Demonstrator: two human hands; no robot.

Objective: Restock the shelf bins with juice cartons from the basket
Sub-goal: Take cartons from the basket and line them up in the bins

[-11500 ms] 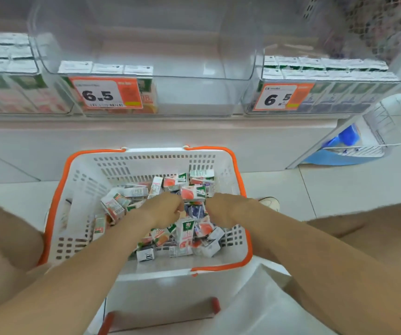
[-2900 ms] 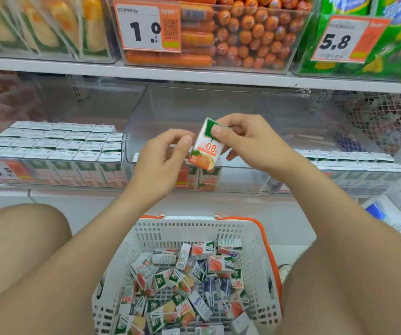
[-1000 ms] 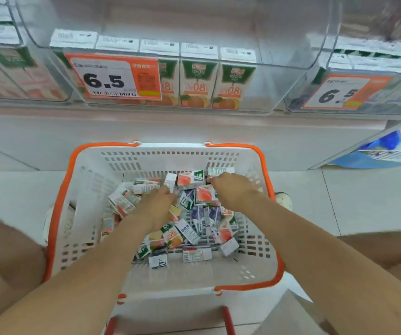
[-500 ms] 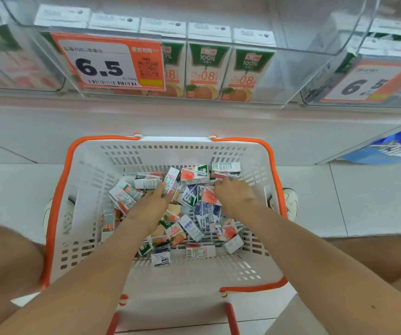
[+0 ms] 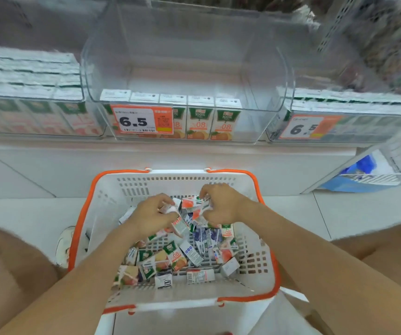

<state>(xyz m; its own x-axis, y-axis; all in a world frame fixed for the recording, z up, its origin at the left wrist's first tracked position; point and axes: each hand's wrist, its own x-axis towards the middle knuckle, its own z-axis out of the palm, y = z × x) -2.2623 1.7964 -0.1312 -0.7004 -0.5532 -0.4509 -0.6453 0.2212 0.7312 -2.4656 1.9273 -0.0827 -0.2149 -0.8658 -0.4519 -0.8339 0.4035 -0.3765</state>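
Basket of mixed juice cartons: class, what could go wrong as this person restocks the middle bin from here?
1. The basket holds mixed cartons, including blue cartons; a wrong flavour could end up in the middle bin, which shows only orange cartons.
2. The left hand and right hand both grip into the pile at once; a loosely held carton might drop.

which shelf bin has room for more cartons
The middle bin: only one front row of cartons; the left bin and right bin look packed.

One head-worn wide-angle camera is looking forward and steeply down, sitting close above the basket, shelf bins filling the far edge.
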